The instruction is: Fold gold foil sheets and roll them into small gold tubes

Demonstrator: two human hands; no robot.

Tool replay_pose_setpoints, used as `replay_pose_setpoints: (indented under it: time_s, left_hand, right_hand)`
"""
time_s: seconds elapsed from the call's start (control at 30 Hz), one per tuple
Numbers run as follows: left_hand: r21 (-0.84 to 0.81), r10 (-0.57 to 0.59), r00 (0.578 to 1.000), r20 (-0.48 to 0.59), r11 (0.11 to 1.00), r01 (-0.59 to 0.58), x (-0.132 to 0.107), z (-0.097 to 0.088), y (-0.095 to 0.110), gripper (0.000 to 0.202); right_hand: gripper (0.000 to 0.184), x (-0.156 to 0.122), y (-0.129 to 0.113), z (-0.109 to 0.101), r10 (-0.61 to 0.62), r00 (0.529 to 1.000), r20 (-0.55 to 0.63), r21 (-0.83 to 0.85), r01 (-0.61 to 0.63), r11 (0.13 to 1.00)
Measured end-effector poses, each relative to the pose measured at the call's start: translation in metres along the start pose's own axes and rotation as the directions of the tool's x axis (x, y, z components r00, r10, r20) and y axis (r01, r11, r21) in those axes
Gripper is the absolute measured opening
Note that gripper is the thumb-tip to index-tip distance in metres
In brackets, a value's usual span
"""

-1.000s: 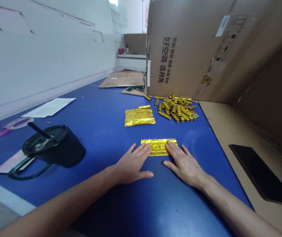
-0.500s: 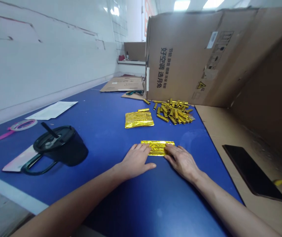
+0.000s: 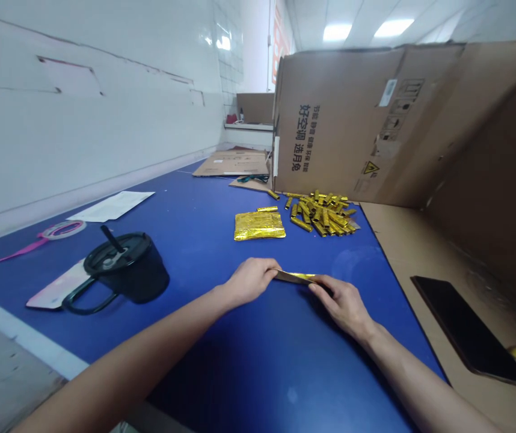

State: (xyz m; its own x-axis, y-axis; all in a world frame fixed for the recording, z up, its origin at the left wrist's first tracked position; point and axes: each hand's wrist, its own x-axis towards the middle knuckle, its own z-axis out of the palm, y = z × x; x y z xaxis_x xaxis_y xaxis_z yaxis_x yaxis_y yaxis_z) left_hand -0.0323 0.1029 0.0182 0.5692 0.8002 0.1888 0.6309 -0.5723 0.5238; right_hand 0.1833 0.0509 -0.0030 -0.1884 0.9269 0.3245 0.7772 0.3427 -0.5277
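Observation:
On the blue table (image 3: pixel 204 228) a gold foil sheet (image 3: pixel 297 277) is lifted at its near edge, seen almost edge-on. My left hand (image 3: pixel 251 281) pinches its left end with curled fingers. My right hand (image 3: pixel 343 304) pinches its right end. Farther back lies a flat stack of gold foil sheets (image 3: pixel 259 225). To its right sits a pile of several small rolled gold foil tubes (image 3: pixel 323 213).
A black lidded mug with a straw (image 3: pixel 125 273) stands at the left on a pink card. A tape roll (image 3: pixel 63 229) and white paper (image 3: pixel 112 205) lie beyond it. A large cardboard box (image 3: pixel 375 126) walls the right side. A black phone (image 3: pixel 469 328) rests on cardboard.
Both hands went from lying flat on the gold sheet to pinching its ends, and the sheet's near edge has come up off the table. The camera has tilted upward.

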Motion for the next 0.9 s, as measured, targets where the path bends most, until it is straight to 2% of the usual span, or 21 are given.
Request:
replay_pose_setpoints:
  time_s: [0.13, 0.27, 0.5, 0.6, 0.67, 0.73, 0.8, 0.9]
  left_hand:
    - [-0.103, -0.059, 0.996, -0.062, 0.993, 0.053, 0.019, -0.011, 0.001, 0.018]
    - [-0.131, -0.093, 0.991, -0.099, 0.988, 0.08, 0.042, -0.008, -0.001, 0.018]
    - [0.013, -0.091, 0.994, -0.054, 0.996, 0.092, 0.07, 0.019, -0.01, 0.014]
    - [0.115, -0.111, 0.994, -0.02, 0.987, 0.113, 0.073, 0.031, -0.013, 0.016]
    - [0.181, -0.129, 0.992, -0.009, 0.975, 0.129, 0.073, 0.036, -0.013, 0.018]
    - [0.24, -0.145, 0.989, -0.008, 0.96, 0.143, 0.072, 0.036, -0.012, 0.02]
    - [0.286, -0.15, 0.988, -0.023, 0.946, 0.151, 0.069, 0.034, -0.008, 0.024]
    - [0.331, -0.109, 0.992, -0.069, 0.935, 0.126, 0.06, 0.032, 0.004, 0.033]
  right_hand:
    - [0.043, 0.002, -0.003, -0.002, 0.08, 0.996, -0.027, 0.131, -0.076, 0.988]
    - [0.045, 0.003, 0.0, 0.002, 0.17, 0.985, -0.022, 0.148, -0.165, 0.975]
    - [0.029, -0.002, 0.006, 0.001, 0.204, 0.978, -0.045, -0.074, -0.207, 0.975]
    - [0.033, -0.004, -0.001, 0.002, 0.124, 0.991, -0.039, -0.211, -0.13, 0.969]
    - [0.042, -0.004, -0.005, 0.005, 0.012, 0.998, 0.064, -0.302, 0.008, 0.953]
    - [0.053, -0.004, -0.008, 0.009, -0.06, 0.97, 0.234, -0.338, 0.139, 0.931]
    - [0.065, -0.004, -0.01, 0.013, -0.055, 0.932, 0.359, -0.334, 0.183, 0.924]
    - [0.071, -0.004, -0.012, 0.014, -0.011, 0.906, 0.422, -0.352, 0.175, 0.919]
